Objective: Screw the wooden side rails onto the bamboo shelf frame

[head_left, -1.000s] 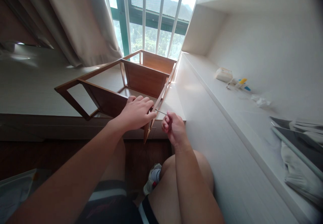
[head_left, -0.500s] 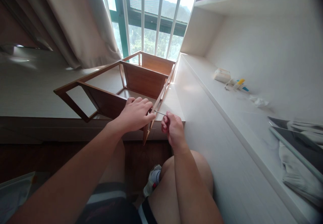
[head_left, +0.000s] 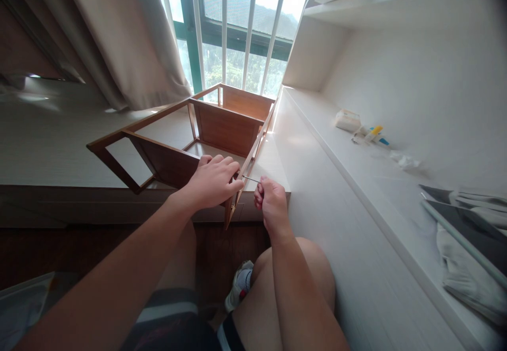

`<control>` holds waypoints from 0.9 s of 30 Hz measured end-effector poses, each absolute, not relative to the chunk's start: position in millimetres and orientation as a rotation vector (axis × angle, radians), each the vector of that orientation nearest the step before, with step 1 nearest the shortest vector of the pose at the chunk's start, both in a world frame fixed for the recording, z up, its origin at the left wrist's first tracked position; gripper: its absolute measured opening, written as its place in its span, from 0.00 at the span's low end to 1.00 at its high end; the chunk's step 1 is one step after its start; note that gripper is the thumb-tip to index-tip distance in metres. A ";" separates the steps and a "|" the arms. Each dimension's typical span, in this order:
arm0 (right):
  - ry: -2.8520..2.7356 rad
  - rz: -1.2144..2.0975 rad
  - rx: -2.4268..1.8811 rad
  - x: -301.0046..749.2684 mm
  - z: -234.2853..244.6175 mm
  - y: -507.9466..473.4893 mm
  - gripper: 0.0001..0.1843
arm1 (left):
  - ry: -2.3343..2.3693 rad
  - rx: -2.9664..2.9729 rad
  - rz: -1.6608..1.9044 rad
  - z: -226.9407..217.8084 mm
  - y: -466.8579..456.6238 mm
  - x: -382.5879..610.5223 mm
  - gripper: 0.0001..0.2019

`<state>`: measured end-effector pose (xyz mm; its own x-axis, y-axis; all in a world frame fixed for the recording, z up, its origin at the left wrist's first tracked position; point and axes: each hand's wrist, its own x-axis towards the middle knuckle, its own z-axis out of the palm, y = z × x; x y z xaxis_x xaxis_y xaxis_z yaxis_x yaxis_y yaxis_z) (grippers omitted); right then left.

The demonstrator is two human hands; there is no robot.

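Observation:
A brown wooden shelf rack [head_left: 225,125] lies on its side on the pale bench by the window. My left hand [head_left: 214,181] is closed over the rack's near corner, its fingers wrapped across the shelf edge and the rail. In my closed right hand [head_left: 272,200] is a thin metal Allen key [head_left: 251,179], pointing left. Its tip meets the outer side of the near rail, beside my left fingertips. The other end of the key is hidden inside my fist.
A white ledge [head_left: 317,129] runs along the right, with a small soft pack [head_left: 347,120], a yellow-and-blue item [head_left: 375,133], crumpled tissue [head_left: 404,159] and a dark flat object with cloth [head_left: 467,229]. A curtain [head_left: 130,39] hangs left of the barred window. Below are my knees and a shoe [head_left: 238,287].
The camera view has shifted very slightly. Both hands keep their hold, and the Allen key stays against the rail, with my right hand turned only a little.

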<state>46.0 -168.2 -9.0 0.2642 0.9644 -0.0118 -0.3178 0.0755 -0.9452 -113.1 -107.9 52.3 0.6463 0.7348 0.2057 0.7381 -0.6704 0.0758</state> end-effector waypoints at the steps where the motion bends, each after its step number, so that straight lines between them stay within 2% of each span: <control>1: -0.802 1.117 -1.061 46.0 -9.8 -167.9 0.21 | -1.271 -2.836 -0.345 52.7 -108.1 -112.9 0.12; 8: -0.836 1.060 -1.064 44.8 -11.6 -167.8 0.23 | -1.274 -2.833 -0.354 52.9 -108.3 -112.3 0.12; 17: -0.782 1.237 -0.997 43.4 -4.8 -170.6 0.21 | -1.263 -2.831 -0.345 51.6 -106.8 -113.3 0.12; 22: -0.732 1.145 -0.993 50.8 -9.2 -167.6 0.22 | -1.260 -2.841 -0.354 51.2 -106.6 -112.4 0.12; 27: -0.917 1.064 -1.076 52.6 -10.6 -168.1 0.24 | -1.260 -2.828 -0.351 50.6 -106.4 -113.1 0.12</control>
